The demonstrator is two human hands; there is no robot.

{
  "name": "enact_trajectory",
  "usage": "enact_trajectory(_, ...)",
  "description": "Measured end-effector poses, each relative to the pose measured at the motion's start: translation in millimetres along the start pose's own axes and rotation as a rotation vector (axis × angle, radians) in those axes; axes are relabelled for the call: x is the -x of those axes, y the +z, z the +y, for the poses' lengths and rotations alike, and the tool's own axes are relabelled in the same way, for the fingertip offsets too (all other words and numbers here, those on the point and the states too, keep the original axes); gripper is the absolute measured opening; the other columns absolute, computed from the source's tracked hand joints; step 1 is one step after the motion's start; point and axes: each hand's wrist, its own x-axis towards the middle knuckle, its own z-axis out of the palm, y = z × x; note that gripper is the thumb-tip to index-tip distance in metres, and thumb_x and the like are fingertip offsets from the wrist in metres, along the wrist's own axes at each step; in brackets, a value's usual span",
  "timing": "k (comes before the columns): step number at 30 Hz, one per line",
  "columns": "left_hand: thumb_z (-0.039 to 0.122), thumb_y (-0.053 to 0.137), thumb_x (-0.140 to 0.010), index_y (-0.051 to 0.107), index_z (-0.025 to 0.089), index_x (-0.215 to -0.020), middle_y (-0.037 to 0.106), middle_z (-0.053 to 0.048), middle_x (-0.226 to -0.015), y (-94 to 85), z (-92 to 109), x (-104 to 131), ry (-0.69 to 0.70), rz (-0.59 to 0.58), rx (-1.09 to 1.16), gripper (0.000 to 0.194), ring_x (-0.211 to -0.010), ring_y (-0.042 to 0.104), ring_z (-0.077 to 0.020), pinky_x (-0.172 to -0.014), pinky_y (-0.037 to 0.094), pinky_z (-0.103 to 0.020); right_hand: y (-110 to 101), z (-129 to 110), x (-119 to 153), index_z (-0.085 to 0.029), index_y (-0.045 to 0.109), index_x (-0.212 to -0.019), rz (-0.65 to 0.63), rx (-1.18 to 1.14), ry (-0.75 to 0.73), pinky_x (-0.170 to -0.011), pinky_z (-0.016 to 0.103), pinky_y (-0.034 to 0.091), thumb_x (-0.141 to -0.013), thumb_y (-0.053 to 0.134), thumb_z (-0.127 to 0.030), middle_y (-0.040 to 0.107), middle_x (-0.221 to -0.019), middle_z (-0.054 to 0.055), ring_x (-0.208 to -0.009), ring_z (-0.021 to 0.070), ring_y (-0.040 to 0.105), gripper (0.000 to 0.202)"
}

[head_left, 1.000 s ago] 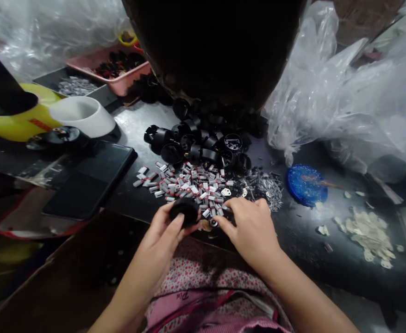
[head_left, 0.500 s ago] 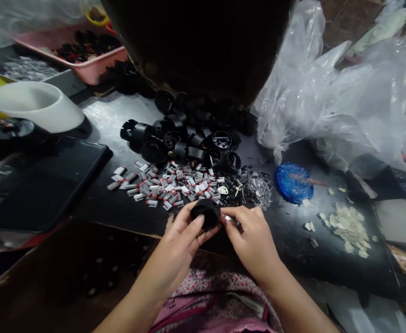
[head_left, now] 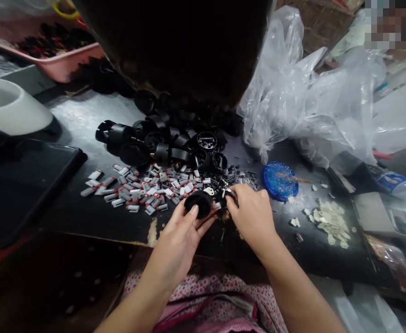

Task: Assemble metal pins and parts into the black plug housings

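My left hand point(head_left: 180, 236) is closed around a black round plastic housing point(head_left: 197, 205), its dark hollow side tilted up, thumb at the rim. A small grey-white piece point(head_left: 217, 206) shows at the housing's right side by my fingertips. My right hand point(head_left: 251, 208) reaches over the small black parts point(head_left: 218, 185), thumb and forefinger pressed together. A pale bit shows at those fingertips, too small to name. Left of them lies a heap of grey cylindrical pieces with red ends point(head_left: 154, 187). Loose metal pins point(head_left: 242, 178) lie just beyond my right hand.
More black housings point(head_left: 168, 138) are piled at the back. To the right are a blue lid with paste and a stick point(head_left: 279, 181), pale flat tabs point(head_left: 333, 222) and plastic bags point(head_left: 293, 101). A black tablet-like slab point(head_left: 25, 180) and white tube point(head_left: 18, 108) stand left.
My right hand has moved away from the housing, forward to the small parts. My left hand still holds the housing. The view has turned rightward.
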Motion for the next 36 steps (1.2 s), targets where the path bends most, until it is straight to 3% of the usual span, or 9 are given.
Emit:
enact_trajectory(4, 0.027, 0.066, -0.089, 0.068, 0.026, -0.111, 0.073, -0.003, -0.112, 0.6, 2.4, -5.6, 0.026, -0.004, -0.019, 0.022, -0.104, 0.069, -0.0203, -0.09, 0.056, -0.037, 1.3, -6.1, -7.5, -0.016, 0.064, -0.101, -0.003, -0.002, 0.021, -0.079, 0.039, 0.034, -0.094, 0.051, -0.022, 0.073, -0.097, 0.009, -0.086, 0.0244, 0.065, 0.016)
enact_trajectory(8, 0.029, 0.065, -0.089, 0.068, 0.026, -0.108, 0.071, -0.003, -0.112, -2.5, 0.6, -3.4, 0.055, -0.017, -0.057, 0.02, -0.105, 0.067, -0.0212, -0.093, 0.056, -0.041, 0.9, -7.1, -14.8, -0.014, 0.064, -0.098, 0.0, -0.011, 0.016, -0.079, 0.041, 0.035, -0.092, 0.05, -0.019, 0.072, -0.101, 0.013, -0.089, 0.0262, 0.064, 0.016)
enact_trajectory(11, 0.031, 0.066, -0.088, 0.068, 0.025, -0.107, 0.071, -0.004, -0.111, -3.3, -0.3, -1.9, 0.062, -0.012, -0.068, 0.02, -0.105, 0.067, -0.0224, -0.094, 0.055, -0.044, -2.4, -3.1, -12.0, -0.016, 0.065, -0.095, 0.001, -0.041, -0.007, -0.08, 0.039, 0.037, -0.095, 0.049, -0.02, 0.071, -0.098, 0.01, -0.09, 0.0243, 0.064, 0.017)
enact_trajectory(16, 0.029, 0.068, -0.087, 0.068, 0.024, -0.104, 0.072, -0.003, -0.103, -2.7, 1.3, -2.1, 0.073, 0.001, -0.041, 0.018, -0.102, 0.069, -0.023, -0.089, 0.058, -0.041, -8.3, 5.3, 10.2, -0.021, 0.068, -0.091, 0.09, -0.514, -0.034, -0.077, 0.031, 0.046, -0.091, 0.061, -0.023, 0.068, -0.095, 0.003, -0.091, 0.0185, 0.064, 0.007)
enact_trajectory(18, 0.029, 0.068, -0.087, 0.068, 0.024, -0.104, 0.073, -0.003, -0.101, -2.9, 1.1, -2.3, 0.075, 0.003, -0.046, 0.018, -0.1, 0.07, -0.0222, -0.086, 0.059, -0.038, -9.4, 4.9, 18.4, -0.021, 0.068, -0.092, 0.06, -0.652, -0.031, -0.072, 0.028, 0.047, -0.09, 0.062, -0.022, 0.068, -0.091, 0.002, -0.085, 0.0167, 0.064, 0.007)
enact_trajectory(24, 0.031, 0.072, -0.084, 0.069, 0.025, -0.103, 0.074, -0.001, -0.1, -6.7, -5.0, 0.4, 0.149, 0.01, -0.132, 0.019, -0.098, 0.07, -0.0178, -0.092, 0.056, -0.033, -11.9, -0.1, 26.1, -0.018, 0.07, -0.092, 0.003, -0.418, -0.142, -0.075, 0.032, 0.043, -0.091, 0.061, -0.017, 0.069, -0.086, 0.003, -0.079, 0.017, 0.06, 0.009)
enact_trajectory(28, 0.032, 0.072, -0.084, 0.071, 0.029, -0.101, 0.073, 0.002, -0.1, -9.1, -7.7, 3.2, 0.186, -0.004, -0.19, 0.018, -0.1, 0.069, -0.0162, -0.103, 0.05, -0.034, -13.7, 2.8, 29.3, -0.022, 0.07, -0.109, 0.035, -0.54, -0.221, -0.083, 0.034, 0.043, -0.094, 0.059, -0.017, 0.072, -0.098, 0.003, -0.09, 0.017, 0.064, 0.019)
enact_trajectory(32, 0.035, 0.074, -0.082, 0.071, 0.029, -0.098, 0.074, 0.001, -0.1, -6.7, -6.1, 9.6, 0.147, 0.025, -0.169, 0.018, -0.099, 0.07, -0.0199, -0.099, 0.054, -0.036, -14.5, 4.0, 33.6, -0.021, 0.07, -0.097, 0.087, -0.659, -0.1, -0.08, 0.032, 0.046, -0.09, 0.066, -0.024, 0.071, -0.09, 0.002, -0.084, 0.0163, 0.063, 0.009)
enact_trajectory(36, 0.038, 0.077, -0.078, 0.069, 0.032, -0.101, 0.076, 0.004, -0.1, -3.7, -6.1, 18.7, 0.056, 0.122, -0.227, 0.025, -0.103, 0.069, -0.0186, -0.095, 0.054, -0.022, -15.9, 3.0, 38.8, -0.021, 0.067, -0.086, 0.062, -0.635, -0.067, -0.079, 0.028, 0.043, -0.088, 0.07, -0.028, 0.07, -0.083, -0.001, -0.081, 0.0139, 0.062, 0.008)
